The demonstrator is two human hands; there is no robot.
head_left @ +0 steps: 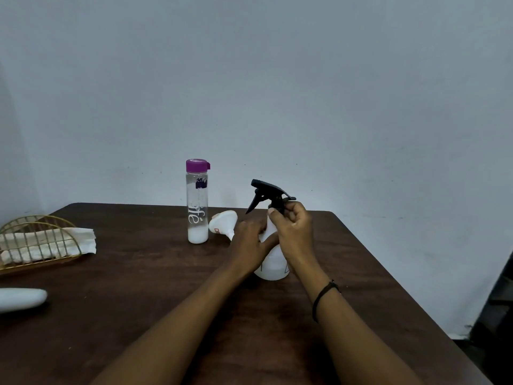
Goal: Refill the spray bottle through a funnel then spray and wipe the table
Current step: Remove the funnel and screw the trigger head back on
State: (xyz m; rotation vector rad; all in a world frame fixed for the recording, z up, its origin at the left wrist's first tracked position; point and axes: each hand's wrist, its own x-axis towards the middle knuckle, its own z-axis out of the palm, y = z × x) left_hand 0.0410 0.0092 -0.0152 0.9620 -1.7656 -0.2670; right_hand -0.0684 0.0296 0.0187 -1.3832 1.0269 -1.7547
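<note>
A white spray bottle [271,266] with a black trigger head [268,193] stands upright on the dark wooden table [166,287]. My left hand [251,241] wraps around the bottle's body. My right hand [294,232] pinches the black collar at its neck. Just behind my left hand, a white funnel [222,222] lies on its side. A clear bottle with a purple cap [197,201] stands left of the funnel, with a little white liquid at its bottom.
A gold wire holder [36,240] with white paper napkins [83,240] sits at the table's left. A white oblong object [22,300] lies at the left edge. A pale wall runs behind the table. The table's right edge slants down toward a dark object [499,301].
</note>
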